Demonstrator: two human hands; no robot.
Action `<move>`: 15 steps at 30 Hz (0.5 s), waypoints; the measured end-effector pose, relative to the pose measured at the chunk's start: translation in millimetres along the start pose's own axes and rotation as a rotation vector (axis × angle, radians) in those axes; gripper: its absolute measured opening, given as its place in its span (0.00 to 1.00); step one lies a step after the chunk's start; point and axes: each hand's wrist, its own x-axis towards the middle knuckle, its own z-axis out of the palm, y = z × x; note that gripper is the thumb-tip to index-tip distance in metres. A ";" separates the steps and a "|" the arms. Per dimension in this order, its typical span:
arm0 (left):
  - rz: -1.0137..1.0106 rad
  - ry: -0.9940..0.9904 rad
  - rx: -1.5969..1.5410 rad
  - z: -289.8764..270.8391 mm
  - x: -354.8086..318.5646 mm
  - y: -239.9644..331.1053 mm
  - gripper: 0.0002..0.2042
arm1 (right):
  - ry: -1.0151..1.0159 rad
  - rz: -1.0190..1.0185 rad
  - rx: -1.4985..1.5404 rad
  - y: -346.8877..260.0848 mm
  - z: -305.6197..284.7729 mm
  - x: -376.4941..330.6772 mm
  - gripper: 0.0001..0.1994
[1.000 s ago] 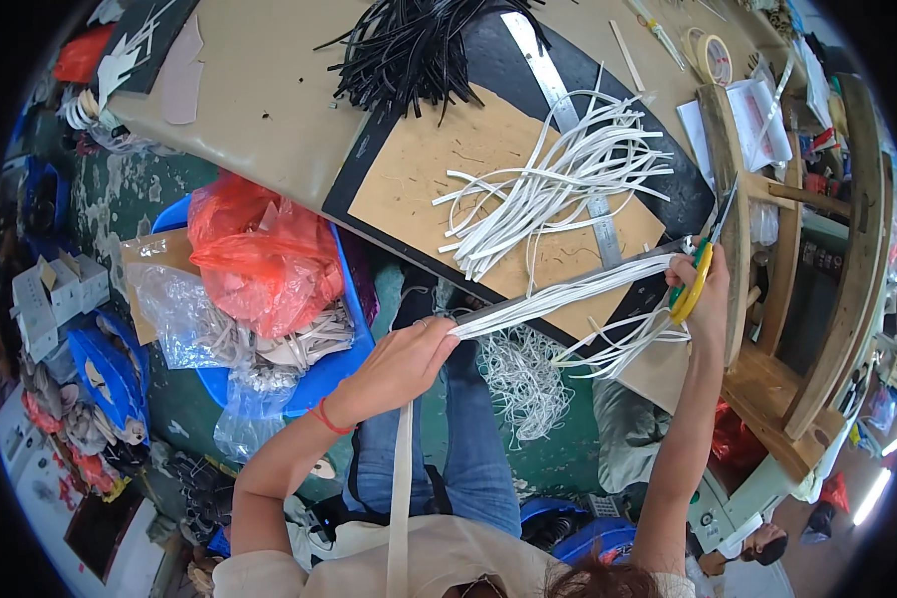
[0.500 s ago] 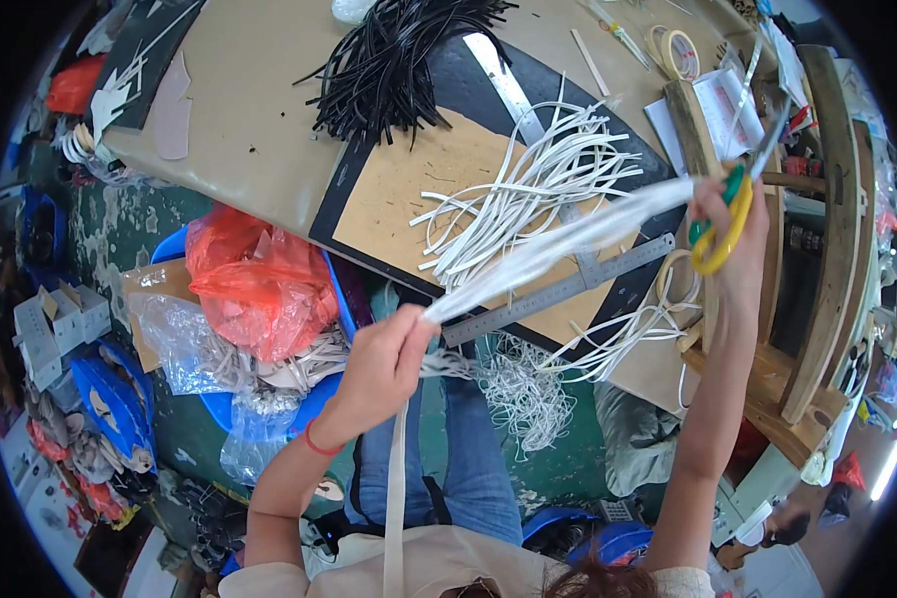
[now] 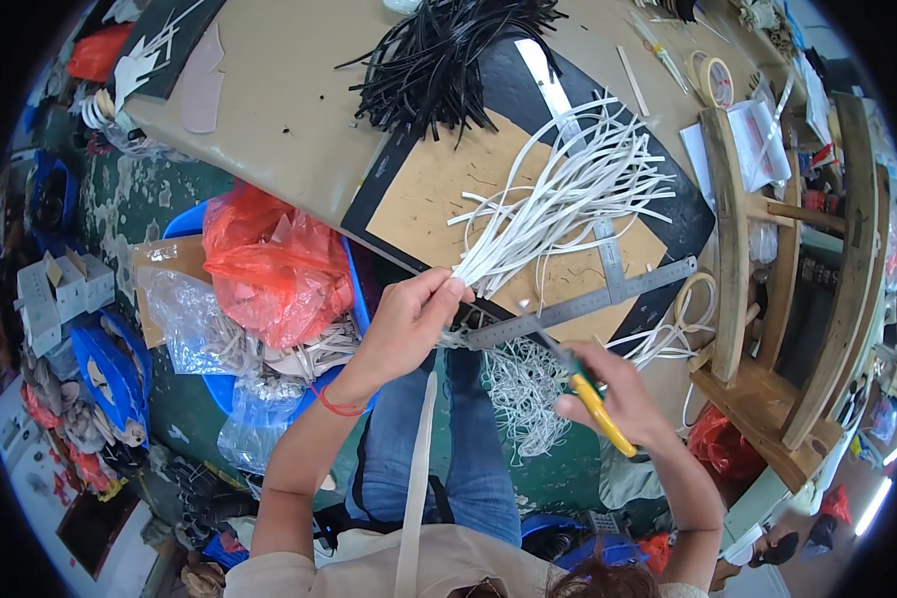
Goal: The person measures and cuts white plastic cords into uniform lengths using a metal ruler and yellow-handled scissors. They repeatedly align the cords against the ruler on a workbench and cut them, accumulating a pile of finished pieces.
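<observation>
My left hand [image 3: 416, 317] is closed round the near end of a bundle of thin white strips [image 3: 578, 184]. The loose ends fan out over a tan board [image 3: 419, 194] on a black mat [image 3: 369, 221] at the table's near edge. In my right hand [image 3: 623, 384] is a pair of scissors [image 3: 602, 417] with yellow and green handles. Their blurred blades point toward the left hand, apart from the bundle. A steel ruler [image 3: 580, 303] lies across the board's near corner, between the hands. A heap of black strips [image 3: 448, 60] lies beyond the board.
A wooden rack [image 3: 730, 239] stands close on the right. Below the table at left, a blue tub [image 3: 357, 289] holds a red plastic bag [image 3: 269, 269] and scraps. Tangled white cuttings [image 3: 523, 394] hang below the near edge. Tape rolls [image 3: 713, 82] sit at far right.
My right hand has let go of the strips' far ends and come down toward me with the scissors. The strips, stretched between both hands before, now spread over the board.
</observation>
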 end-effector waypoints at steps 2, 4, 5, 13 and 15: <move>0.008 -0.011 -0.034 -0.8 -2.2 3.4 0.14 | -0.075 0.093 0.144 -3.2 12.0 5.1 0.28; 0.016 -0.015 -0.025 -0.2 -2.2 6.3 0.14 | -0.083 0.108 0.140 -0.1 16.5 12.0 0.27; 0.023 -0.014 -0.027 -0.2 -2.3 6.4 0.14 | -0.098 0.103 0.142 -3.4 16.2 17.4 0.27; 0.019 -0.031 0.034 1.6 -4.9 10.6 0.14 | -0.075 -0.024 0.066 -24.5 17.8 41.4 0.26; 0.032 -0.032 0.043 4.3 -7.0 11.3 0.13 | -0.104 -0.027 0.087 -29.4 15.4 47.3 0.25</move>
